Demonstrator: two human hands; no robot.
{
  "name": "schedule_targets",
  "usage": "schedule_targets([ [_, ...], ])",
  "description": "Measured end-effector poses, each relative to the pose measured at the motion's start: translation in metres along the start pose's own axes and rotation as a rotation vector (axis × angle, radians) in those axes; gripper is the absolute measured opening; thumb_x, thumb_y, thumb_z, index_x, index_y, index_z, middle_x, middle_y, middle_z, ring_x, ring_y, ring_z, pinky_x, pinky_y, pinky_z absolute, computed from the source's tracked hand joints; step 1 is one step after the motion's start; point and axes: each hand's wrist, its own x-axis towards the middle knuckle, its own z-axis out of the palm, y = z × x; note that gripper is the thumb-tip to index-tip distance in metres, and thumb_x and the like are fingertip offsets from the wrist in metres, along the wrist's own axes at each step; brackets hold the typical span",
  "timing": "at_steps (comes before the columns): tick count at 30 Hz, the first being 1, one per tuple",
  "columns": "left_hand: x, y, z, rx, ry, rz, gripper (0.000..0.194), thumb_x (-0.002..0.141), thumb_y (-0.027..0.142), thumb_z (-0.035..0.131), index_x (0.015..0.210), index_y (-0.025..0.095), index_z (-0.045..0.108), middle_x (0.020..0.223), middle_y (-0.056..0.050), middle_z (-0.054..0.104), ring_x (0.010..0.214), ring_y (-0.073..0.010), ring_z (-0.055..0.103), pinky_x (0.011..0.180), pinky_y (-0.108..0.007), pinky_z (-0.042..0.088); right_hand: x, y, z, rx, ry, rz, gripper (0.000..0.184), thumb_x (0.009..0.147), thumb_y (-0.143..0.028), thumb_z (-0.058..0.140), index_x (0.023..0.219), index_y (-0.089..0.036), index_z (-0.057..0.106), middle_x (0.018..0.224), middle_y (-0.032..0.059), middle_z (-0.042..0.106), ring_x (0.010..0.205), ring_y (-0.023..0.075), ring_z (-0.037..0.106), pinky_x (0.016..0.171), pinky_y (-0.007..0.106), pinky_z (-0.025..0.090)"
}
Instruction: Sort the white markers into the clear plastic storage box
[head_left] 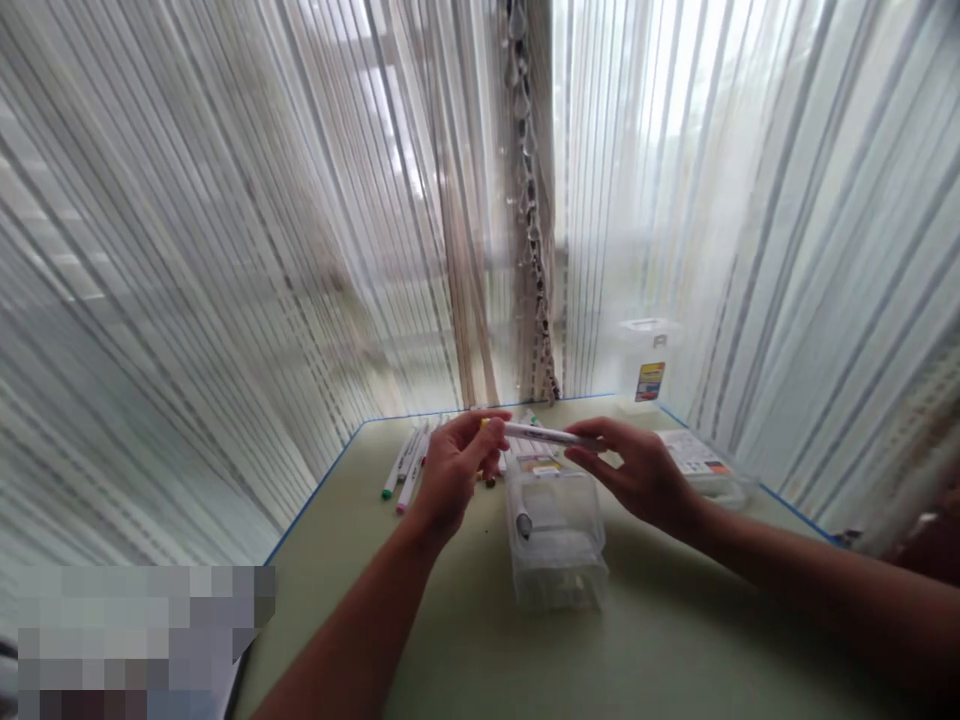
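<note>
A white marker pen (541,434) with a yellow end is held level between my two hands. My left hand (456,465) pinches its yellow end, and my right hand (634,465) grips the other end between thumb and fingers. Below them a clear plastic case (559,580) stands on the table, with a grey-tipped marker (523,520) lying in it. Several white markers with coloured ends, among them a green-ended one (394,475) and a pink-ended one (409,490), lie behind my left hand, which partly hides the pile.
The pale green table (330,600) has a blue edge. A clear container with a yellow label (649,382) stands at the back right. A flat clear package with a printed sheet (694,455) lies beyond my right hand. String curtains (360,250) hang behind the table.
</note>
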Motion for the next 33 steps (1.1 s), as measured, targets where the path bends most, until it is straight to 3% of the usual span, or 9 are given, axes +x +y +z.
schedule_targets([
  [4,0.005,-0.004,-0.004,-0.012,0.128,-0.058,0.027,0.079,0.036,0.072,0.093,0.013,0.070,0.066,0.000,0.060,0.047,-0.0063,0.046,0.041,-0.019,0.034,0.000,-0.003,0.000,0.053,0.054,0.006,0.020,0.087,-0.030,0.069,0.102,-0.016,0.070,0.089,0.0077,0.075,0.073,0.0195,0.071,0.062,0.030,0.059],
  [9,0.007,-0.010,-0.007,0.042,0.160,-0.156,0.023,0.079,0.033,0.068,0.092,0.013,0.067,0.068,-0.001,0.062,0.047,-0.0068,0.049,0.041,-0.018,0.035,-0.003,-0.013,-0.002,0.109,0.084,-0.001,0.019,0.087,-0.028,0.069,0.103,-0.017,0.071,0.087,0.0070,0.074,0.064,0.0156,0.068,0.057,0.028,0.058],
  [13,0.006,-0.009,-0.005,0.011,0.165,-0.139,0.024,0.079,0.032,0.066,0.094,0.013,0.066,0.068,-0.001,0.062,0.047,-0.0073,0.049,0.042,-0.018,0.036,-0.003,-0.019,-0.005,0.110,0.078,-0.039,0.017,0.087,-0.026,0.068,0.101,-0.016,0.070,0.084,0.0066,0.073,0.062,0.0144,0.066,0.055,0.027,0.057],
  [17,0.005,-0.003,-0.003,-0.063,0.175,-0.083,0.024,0.080,0.031,0.068,0.097,0.014,0.066,0.069,0.000,0.062,0.048,-0.0073,0.048,0.043,-0.020,0.038,0.000,-0.011,-0.003,0.166,0.045,0.038,0.020,0.089,-0.031,0.066,0.100,-0.015,0.070,0.078,0.0060,0.071,0.066,0.0163,0.066,0.057,0.028,0.057],
  [25,-0.001,0.004,-0.001,-0.068,0.018,0.064,0.022,0.080,0.028,0.074,0.099,0.015,0.071,0.071,0.001,0.060,0.049,-0.0045,0.046,0.045,-0.019,0.035,0.003,0.006,0.003,0.147,-0.067,0.217,0.023,0.088,-0.036,0.065,0.097,-0.016,0.069,0.074,0.0055,0.070,0.061,0.0178,0.065,0.050,0.028,0.054],
  [33,-0.004,0.005,-0.003,-0.044,-0.120,0.037,0.023,0.077,0.025,0.079,0.099,0.018,0.076,0.064,0.003,0.055,0.051,-0.0042,0.045,0.049,-0.019,0.034,0.000,0.013,0.006,0.137,-0.133,0.257,0.022,0.088,-0.036,0.062,0.098,-0.018,0.068,0.071,0.0040,0.069,0.059,0.0178,0.065,0.049,0.028,0.053],
])
